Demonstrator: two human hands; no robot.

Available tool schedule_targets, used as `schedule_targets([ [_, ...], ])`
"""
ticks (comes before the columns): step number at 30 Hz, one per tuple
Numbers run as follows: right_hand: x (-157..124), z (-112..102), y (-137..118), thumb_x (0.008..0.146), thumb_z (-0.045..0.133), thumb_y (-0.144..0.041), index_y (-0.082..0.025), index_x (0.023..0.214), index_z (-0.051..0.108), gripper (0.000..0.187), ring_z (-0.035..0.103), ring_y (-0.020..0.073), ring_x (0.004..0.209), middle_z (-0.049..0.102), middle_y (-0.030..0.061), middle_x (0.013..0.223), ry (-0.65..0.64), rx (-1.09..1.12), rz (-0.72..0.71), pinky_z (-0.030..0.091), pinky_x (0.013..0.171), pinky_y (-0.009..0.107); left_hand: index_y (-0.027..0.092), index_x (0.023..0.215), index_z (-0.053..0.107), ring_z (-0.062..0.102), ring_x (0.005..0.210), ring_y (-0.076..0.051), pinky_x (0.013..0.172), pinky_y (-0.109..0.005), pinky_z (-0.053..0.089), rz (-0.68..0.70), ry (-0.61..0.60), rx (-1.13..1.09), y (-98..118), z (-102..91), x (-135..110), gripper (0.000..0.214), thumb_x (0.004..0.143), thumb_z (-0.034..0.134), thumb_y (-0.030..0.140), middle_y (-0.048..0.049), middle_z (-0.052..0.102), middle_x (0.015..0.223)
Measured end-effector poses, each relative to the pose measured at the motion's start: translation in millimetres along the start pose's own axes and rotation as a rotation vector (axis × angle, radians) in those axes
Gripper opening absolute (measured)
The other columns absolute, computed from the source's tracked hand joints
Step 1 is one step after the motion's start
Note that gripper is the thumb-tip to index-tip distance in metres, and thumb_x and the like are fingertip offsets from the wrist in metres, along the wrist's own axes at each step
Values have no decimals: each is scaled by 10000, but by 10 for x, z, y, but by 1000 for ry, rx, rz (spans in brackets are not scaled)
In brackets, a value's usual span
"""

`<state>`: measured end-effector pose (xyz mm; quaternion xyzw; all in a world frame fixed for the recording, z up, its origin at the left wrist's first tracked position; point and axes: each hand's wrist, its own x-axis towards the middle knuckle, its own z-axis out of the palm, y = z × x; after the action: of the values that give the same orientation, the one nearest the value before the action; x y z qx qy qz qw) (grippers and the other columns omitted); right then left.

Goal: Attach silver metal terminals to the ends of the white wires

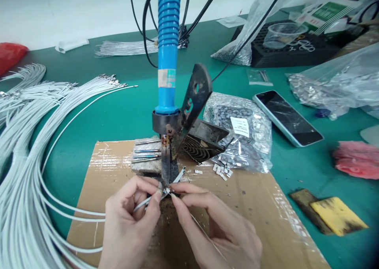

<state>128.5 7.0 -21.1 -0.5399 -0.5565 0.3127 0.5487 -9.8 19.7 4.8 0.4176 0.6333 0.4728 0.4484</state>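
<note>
A blue-handled soldering iron hangs tip-down in a dark metal stand. Right under its tip, the thumb and forefinger of my left hand are pinched on a white cable. My right hand is closed close beside it, with a thin wire, seemingly solder wire, running back from its fingertips under the palm. Between the two sets of fingertips, a small shiny piece meets the iron's tip; its exact shape is partly hidden by the fingers.
Cardboard covers the green table. A thick bundle of white cables fills the left. Small metal tabs lie near a plastic bag of parts. To the right are a phone, a yellow sponge and a pink cloth.
</note>
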Motion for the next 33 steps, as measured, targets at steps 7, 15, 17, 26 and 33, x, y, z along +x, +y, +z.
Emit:
schedule_targets([
  [7,-20,15,-45,908,724,-213,-254,756,693,160,788,176,786,831,16,939,21,8,56,630,782,245,193,656,700,567,554,-94,485,-172,429,-63,35,-30,9,34,-39,113,715,788,156,-3,727,784],
  [15,81,-416,179,998,601,-490,-254,873,827,349,761,190,703,795,41,760,118,324,265,652,675,256,172,641,706,541,574,-81,509,-152,401,-123,24,-112,-61,-2,-102,128,680,822,134,-17,736,773],
  [17,71,-547,297,1035,495,-519,-260,966,859,452,795,208,762,837,61,838,82,447,275,670,716,287,163,635,703,502,549,-63,498,-145,374,-157,10,-128,-71,-12,-132,141,671,836,136,-17,734,779],
  [26,45,-633,418,1073,443,-324,-265,1020,668,239,621,252,1331,728,77,1352,-209,-375,-70,504,1111,463,149,626,701,477,511,-64,495,-164,379,-176,-38,-108,-130,-65,-237,203,653,895,201,-33,718,764],
  [33,13,-630,435,1041,472,-191,-233,1012,616,153,633,295,1306,743,127,1292,-354,-551,-276,543,1027,529,240,695,758,534,488,-114,486,-212,380,-25,-225,133,-438,-45,-545,154,846,730,259,-20,760,706],
])
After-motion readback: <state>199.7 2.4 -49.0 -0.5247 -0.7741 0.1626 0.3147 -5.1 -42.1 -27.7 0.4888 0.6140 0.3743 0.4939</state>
